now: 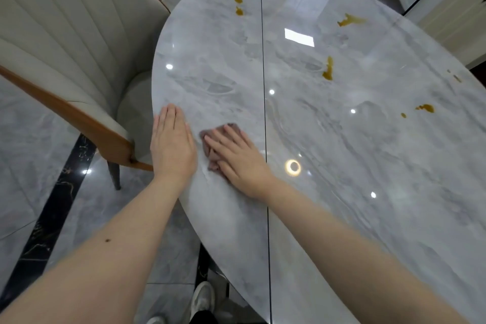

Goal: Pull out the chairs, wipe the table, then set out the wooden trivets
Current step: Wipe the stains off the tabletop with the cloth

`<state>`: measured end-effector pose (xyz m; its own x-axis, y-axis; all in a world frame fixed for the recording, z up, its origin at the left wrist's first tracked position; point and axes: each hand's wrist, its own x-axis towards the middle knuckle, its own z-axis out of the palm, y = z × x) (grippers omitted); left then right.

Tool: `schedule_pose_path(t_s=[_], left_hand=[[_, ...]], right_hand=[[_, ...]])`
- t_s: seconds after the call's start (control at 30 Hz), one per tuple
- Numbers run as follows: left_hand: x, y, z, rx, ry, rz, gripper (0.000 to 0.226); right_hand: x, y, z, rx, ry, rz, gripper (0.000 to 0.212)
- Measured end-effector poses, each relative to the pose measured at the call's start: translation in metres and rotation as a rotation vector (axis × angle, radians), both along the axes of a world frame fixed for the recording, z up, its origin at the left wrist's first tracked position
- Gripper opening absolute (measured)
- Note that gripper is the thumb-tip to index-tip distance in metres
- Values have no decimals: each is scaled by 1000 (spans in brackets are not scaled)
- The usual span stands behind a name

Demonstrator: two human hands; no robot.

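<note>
Cloth (pixel 220 144) is what you are working with in the head view: a small mauve rag, soft and light by the look of it, bunched flat under your right hand (pixel 235 156), whose straight fingers press it onto the table (pixel 368 166) rather than curl round it. Press from the top with the whole palm; it will likely slide easily on that glossy marble, so keep weight on it. Just left of the rag, your left hand (pixel 172 143) lies flat and open at the table's edge, bracing. Beyond your fingers, well apart from the rag, brown spills (pixel 328 68) remain unwiped. A chair (pixel 65 42) stands left of that braced hand. No containers or trivets show.
</note>
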<state>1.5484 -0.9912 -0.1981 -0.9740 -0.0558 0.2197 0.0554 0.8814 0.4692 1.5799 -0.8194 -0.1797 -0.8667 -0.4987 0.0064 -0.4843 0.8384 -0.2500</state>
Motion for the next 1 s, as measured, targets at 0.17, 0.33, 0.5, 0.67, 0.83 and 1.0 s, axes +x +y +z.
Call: schedule_pose_path(t_s=[0.17, 0.33, 0.5, 0.67, 0.83, 1.0], left_hand=[[3, -2, 3, 0, -24, -14, 46], [2, -4, 3, -1, -53, -26, 47], [5, -4, 2, 12, -29, -31, 46], [3, -3, 1, 2, -16, -16, 45], [3, -1, 0, 6, 1, -7, 44], [1, 0, 2, 17, -4, 8, 43]], right_hand=[[57, -2, 25, -517, -257, -179, 36], [46, 7, 63, -1207, -615, -758, 25], [54, 14, 51, -763, -212, -575, 32], [66, 24, 7, -186, -34, -195, 46], [35, 17, 8, 1, -66, -148, 52], [-63, 9, 8, 18, -85, -311, 54]])
